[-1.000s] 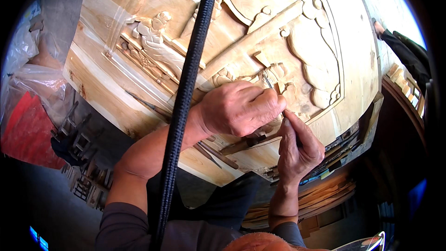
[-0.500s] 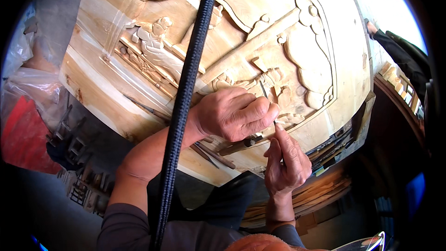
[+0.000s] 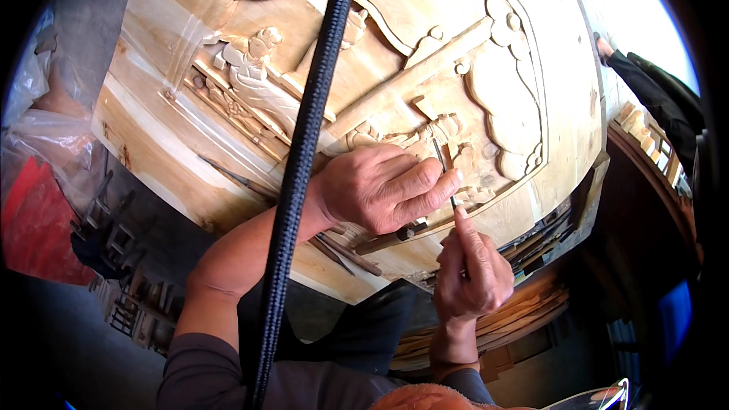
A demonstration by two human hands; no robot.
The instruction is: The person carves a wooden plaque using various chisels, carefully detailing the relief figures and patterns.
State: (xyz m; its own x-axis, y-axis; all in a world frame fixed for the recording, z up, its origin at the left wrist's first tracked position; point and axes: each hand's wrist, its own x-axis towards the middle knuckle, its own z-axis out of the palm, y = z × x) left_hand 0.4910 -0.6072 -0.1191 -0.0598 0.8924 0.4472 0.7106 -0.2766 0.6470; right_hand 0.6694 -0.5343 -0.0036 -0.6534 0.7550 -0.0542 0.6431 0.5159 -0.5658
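A pale wooden panel (image 3: 569,106) with relief figures, cloud shapes and borders fills the upper view. My left hand (image 3: 387,190) is closed around a thin dark metal tool (image 3: 440,156), its upper end on a small carved figure (image 3: 448,125) right of centre. My right hand (image 3: 474,273) is below, closed on the tool's lower end with the index finger extended along it. A slim chisel (image 3: 235,177) lies on the panel to the left; more tools (image 3: 334,250) lie below my left hand.
A black braided hose (image 3: 307,121) crosses the view vertically over my left forearm. Red sheeting (image 3: 42,235), plastic bags and stacked wooden pieces lie at the left. More tools line the panel's lower right. Another person's dark-clothed limb (image 3: 649,87) reaches in at far right; planks (image 3: 516,319) lie below.
Compared with a second ago, both hands and the tool have shifted slightly left and down in view; my right index finger now lies more extended along the tool. The panel also appears shifted left.
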